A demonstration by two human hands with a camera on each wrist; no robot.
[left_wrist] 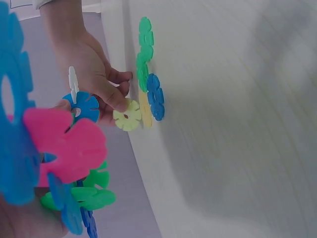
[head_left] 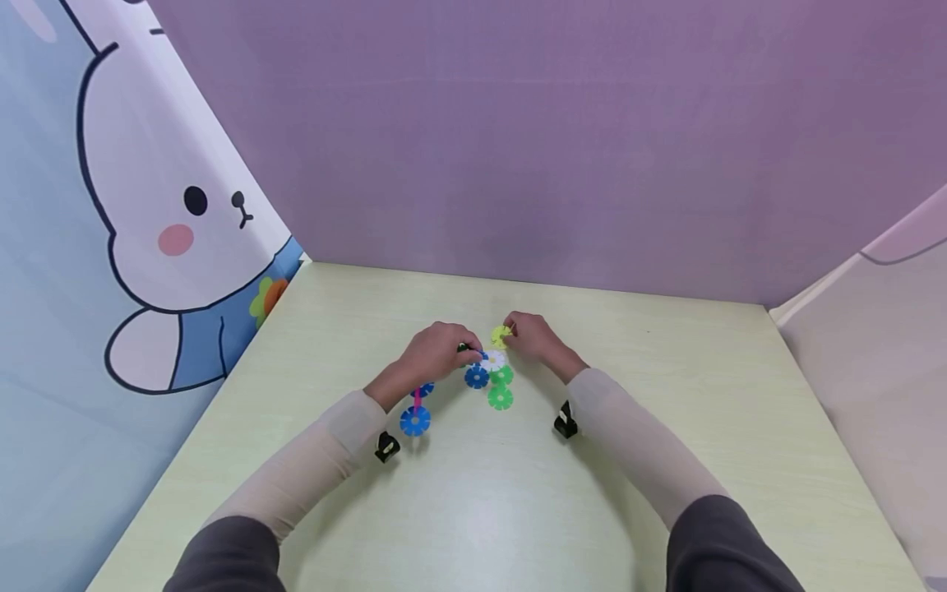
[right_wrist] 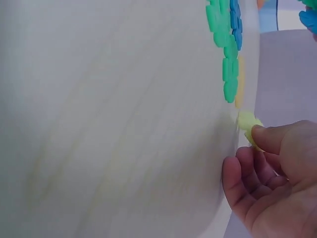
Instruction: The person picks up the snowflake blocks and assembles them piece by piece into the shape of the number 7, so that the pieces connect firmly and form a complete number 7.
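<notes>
While a broad, pale wood-grained table [head_left: 473,510] lies beneath, the left hand [head_left: 439,352] grips a blue, pink and green cluster of linked plastic flower-discs [left_wrist: 69,141] reaching back under its wrist; the right hand [head_left: 534,337] pinches a pale-yellow plastic flower-disc [right_wrist: 246,120] between thumb and fingers.

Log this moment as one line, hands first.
left hand: holding linked discs | right hand: pinching yellow disc | table: green discs, blue disc
</notes>
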